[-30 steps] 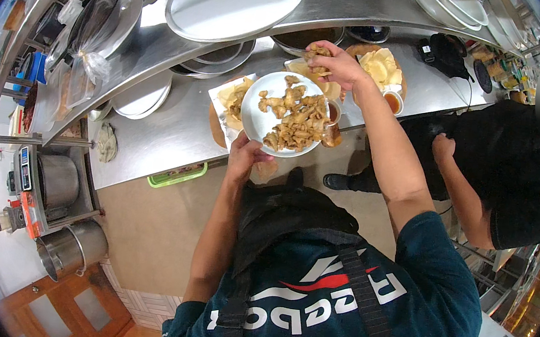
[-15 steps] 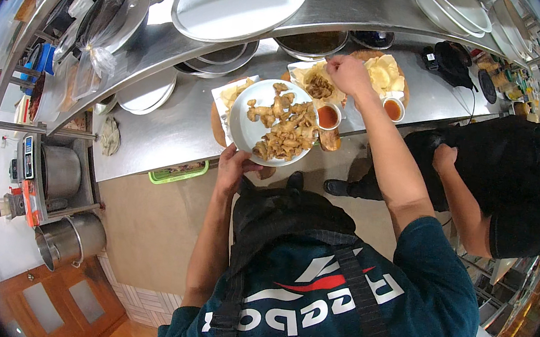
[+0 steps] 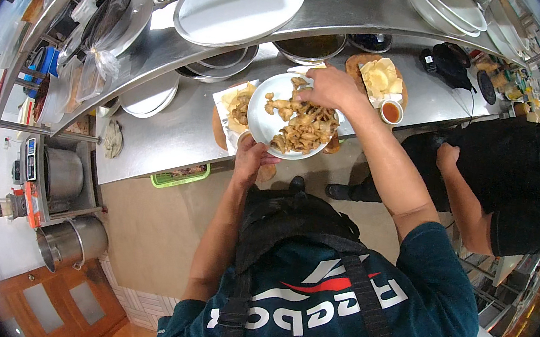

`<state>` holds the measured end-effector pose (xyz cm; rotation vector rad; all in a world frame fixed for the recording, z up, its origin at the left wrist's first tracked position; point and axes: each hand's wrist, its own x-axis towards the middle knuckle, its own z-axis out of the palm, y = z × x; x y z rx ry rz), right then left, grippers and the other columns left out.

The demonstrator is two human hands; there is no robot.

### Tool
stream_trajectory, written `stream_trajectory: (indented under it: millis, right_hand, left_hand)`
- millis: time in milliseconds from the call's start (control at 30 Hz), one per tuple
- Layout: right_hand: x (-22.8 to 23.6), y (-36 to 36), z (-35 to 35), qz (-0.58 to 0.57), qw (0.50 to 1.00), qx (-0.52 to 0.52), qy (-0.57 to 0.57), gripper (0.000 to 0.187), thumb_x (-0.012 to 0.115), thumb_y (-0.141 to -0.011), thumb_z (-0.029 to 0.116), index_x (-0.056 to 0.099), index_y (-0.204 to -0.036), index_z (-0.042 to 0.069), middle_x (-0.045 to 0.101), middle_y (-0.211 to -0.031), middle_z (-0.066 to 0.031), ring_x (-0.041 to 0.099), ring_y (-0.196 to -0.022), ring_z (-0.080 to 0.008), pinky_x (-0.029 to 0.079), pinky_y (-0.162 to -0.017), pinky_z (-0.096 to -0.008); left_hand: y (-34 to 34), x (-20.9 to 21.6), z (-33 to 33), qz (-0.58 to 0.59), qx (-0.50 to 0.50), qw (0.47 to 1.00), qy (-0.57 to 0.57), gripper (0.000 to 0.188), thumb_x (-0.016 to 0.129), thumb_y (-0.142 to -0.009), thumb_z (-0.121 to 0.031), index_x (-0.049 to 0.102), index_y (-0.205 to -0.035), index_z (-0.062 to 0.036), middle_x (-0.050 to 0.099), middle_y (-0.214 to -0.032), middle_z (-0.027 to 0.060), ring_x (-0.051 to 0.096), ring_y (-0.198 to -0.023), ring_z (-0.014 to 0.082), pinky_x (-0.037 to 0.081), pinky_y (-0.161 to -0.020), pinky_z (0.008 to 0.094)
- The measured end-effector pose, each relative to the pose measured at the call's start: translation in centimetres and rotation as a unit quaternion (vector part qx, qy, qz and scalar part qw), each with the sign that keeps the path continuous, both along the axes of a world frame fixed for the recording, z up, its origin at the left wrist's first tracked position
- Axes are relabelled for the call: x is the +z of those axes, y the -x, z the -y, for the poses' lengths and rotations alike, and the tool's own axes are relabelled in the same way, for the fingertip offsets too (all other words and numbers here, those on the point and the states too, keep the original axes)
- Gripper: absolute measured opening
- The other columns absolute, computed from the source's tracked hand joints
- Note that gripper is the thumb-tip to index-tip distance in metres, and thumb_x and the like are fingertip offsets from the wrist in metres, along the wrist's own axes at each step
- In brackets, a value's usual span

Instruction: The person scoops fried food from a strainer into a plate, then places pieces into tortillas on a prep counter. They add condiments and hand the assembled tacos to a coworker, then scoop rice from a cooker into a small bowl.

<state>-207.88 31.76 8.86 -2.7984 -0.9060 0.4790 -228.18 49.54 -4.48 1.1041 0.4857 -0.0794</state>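
My left hand grips the near left rim of a round white plate, holding it above the counter's front edge. Browned fried pieces lie heaped on the plate's right half and toward its far side. My right hand reaches over the far right rim, its curled fingers closed at the pieces; the fingertips are partly hidden. Left of the plate, a paper-lined wooden board carries pale chips and some fried pieces. Another board beneath the plate is mostly covered.
A third board bears chips and a cup of red sauce. White plates stand stacked at left, with a crumpled cloth nearby. Overhead, a steel shelf holds large white platters. A person in black stands at right.
The plate has shifted to the right in my left hand, uncovering more of the left board. My right hand has come back from the middle board to the pieces on the plate.
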Motion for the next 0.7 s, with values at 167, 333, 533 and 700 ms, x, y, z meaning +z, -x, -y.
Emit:
stream_trajectory:
  millis: [167, 333, 533, 700]
  right_hand:
    - [-1.4, 1.1, -1.2, -0.033, 0.997, 0.025, 0.066, 0.08, 0.082, -0.074, 0.055, 0.06, -0.129, 0.001, 0.069, -0.12, -0.0202, 0.067, -0.114, -0.0342, 0.054, -0.094, -0.046]
    - [-3.6, 2.5, -2.6, -0.004, 0.996, 0.067, 0.056, 0.07, 0.082, -0.077, 0.04, 0.056, -0.134, 0.01, 0.065, -0.123, -0.019, 0.065, -0.114, -0.0363, 0.054, -0.094, -0.0461]
    - [-4.1, 0.9, -3.0, -0.023, 0.997, 0.066, 0.03, 0.06, 0.077, -0.075, 0.028, 0.06, -0.13, 0.014, 0.068, -0.117, -0.0198, 0.066, -0.111, -0.0362, 0.053, -0.095, -0.0455]
    - [-2.8, -1.6, -1.5, -0.057, 0.997, 0.017, -0.048, 0.055, 0.077, -0.073, 0.03, 0.064, -0.123, 0.012, 0.07, -0.11, -0.0201, 0.066, -0.108, -0.0363, 0.052, -0.093, -0.0442]
  left_hand:
    - [-0.8, 0.5, 0.5, 0.015, -0.043, 0.999, 0.023, 0.041, 0.049, -0.092, -0.003, 0.047, -0.13, 0.0104, 0.068, -0.108, 0.0206, 0.073, -0.082, 0.0275, 0.065, -0.072, 0.0361]
    - [-1.9, 1.3, 0.7, -0.003, -0.064, 0.998, 0.018, 0.041, 0.05, -0.092, -0.003, 0.047, -0.131, 0.0103, 0.068, -0.109, 0.0204, 0.073, -0.082, 0.0266, 0.065, -0.071, 0.0366]
    - [-2.8, 1.1, -0.5, -0.011, -0.07, 0.997, 0.037, 0.041, 0.051, -0.092, -0.004, 0.05, -0.13, 0.0103, 0.069, -0.107, 0.0215, 0.074, -0.083, 0.029, 0.065, -0.072, 0.0379]
    - [-3.1, -0.2, -2.0, -0.019, -0.079, 0.996, 0.042, 0.04, 0.05, -0.091, -0.004, 0.052, -0.129, 0.0085, 0.07, -0.109, 0.0198, 0.074, -0.084, 0.0284, 0.065, -0.074, 0.0386]
